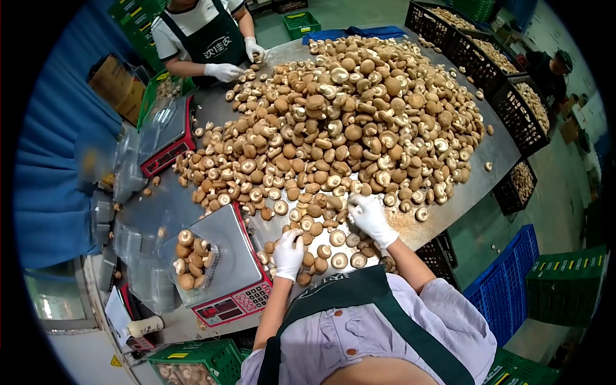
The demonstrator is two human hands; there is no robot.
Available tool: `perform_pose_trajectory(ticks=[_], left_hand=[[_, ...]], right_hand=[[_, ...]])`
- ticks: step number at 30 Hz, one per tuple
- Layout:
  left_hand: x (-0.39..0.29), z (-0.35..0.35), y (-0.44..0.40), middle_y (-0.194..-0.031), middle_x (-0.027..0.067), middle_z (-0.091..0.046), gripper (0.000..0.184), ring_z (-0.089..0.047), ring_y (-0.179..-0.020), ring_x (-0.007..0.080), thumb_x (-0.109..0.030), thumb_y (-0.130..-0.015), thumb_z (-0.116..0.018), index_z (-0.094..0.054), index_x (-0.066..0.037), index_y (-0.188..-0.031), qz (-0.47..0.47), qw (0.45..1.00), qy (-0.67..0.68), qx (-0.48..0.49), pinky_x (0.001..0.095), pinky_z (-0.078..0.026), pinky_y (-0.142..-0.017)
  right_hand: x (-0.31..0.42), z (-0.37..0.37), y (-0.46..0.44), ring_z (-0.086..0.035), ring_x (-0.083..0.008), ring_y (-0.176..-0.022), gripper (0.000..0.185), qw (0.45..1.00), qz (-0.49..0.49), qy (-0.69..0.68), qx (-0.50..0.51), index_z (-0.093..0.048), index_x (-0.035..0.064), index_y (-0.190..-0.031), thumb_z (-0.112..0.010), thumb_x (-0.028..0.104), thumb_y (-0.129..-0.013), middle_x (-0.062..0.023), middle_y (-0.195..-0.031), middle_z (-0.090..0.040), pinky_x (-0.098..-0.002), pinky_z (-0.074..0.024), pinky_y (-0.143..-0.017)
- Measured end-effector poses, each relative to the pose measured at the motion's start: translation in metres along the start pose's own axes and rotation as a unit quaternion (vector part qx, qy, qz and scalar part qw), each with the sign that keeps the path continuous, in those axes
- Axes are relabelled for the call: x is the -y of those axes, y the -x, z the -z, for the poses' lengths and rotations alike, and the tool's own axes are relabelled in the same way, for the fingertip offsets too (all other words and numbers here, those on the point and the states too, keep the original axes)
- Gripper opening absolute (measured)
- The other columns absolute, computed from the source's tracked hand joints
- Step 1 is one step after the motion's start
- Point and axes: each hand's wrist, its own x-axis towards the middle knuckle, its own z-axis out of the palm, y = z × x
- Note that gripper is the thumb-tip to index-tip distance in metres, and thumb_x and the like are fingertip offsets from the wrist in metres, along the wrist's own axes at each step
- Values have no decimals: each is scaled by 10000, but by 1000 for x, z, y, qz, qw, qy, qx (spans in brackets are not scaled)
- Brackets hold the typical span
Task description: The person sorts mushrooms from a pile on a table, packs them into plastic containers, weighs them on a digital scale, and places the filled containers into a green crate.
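the gloved left hand [289,255] and the gloved right hand [371,221] are plain white. the shiitake mushrooms [353,132] have brown caps, some lighter and some darker, with cream-white undersides. the table [491,138] is silver-grey. the nearer digital scale [221,230] has a grey plate and red edges. the person's apron [346,292] is dark green, over a pale lavender shirt [449,314] with brown buttons [351,351]. the co-worker's dark green apron [205,32] has white lettering. the curtain [58,192] is blue.

"gloved hands?"
"four: left hand [289,256], right hand [372,221], and a co-worker's hands [223,72], two, beyond the fingers."
"red scales [236,263]?"
"at least two, left of the left fingers."
"filled black crates [514,114]?"
"at least four, right of the right fingers."
"mushrooms [353,132]?"
"too many to count."
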Motion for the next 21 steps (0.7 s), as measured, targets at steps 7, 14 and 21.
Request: perform_pose_trajectory(ticks=[7, 14, 21], left_hand=[[0, -10, -5, -1191, 153, -581, 387, -587, -1058, 318, -75, -789, -578, -603, -85, -1175, -36, 999, -1, -9, 361, -479, -896], [1, -13, -7, -1265, 118, -544, 392, -598, -1005, 316, -132, -773, -549, -609, -121, -1160, -45, 986, -146, 67, 397, -505, -840], [-3, 6, 17, -1187, 51, -605, 286, -628, -932, 280, -151, -789, -550, -667, -144, -1050, -23, 988, -139, 56, 371, -527, -778]], right_hand=[[13, -23, -41, -482, -359, -1098, 554, 957, 78, 278, -20, -554, 48, -1130, -701, 403, -732, -211, -1296, -451, -462, -446, -854], [51, -48, 15, -543, -325, -1014, 370, 971, 152, 133, 129, -627, 64, -1087, -603, 294, -798, -121, -1142, -601, -430, -469, -831], [57, -8, 25, -607, -322, -944, 255, 970, 140, -136, 148, -650, 53, -1025, -634, 179, -804, -151, -983, -652, -387, -492, -843]])
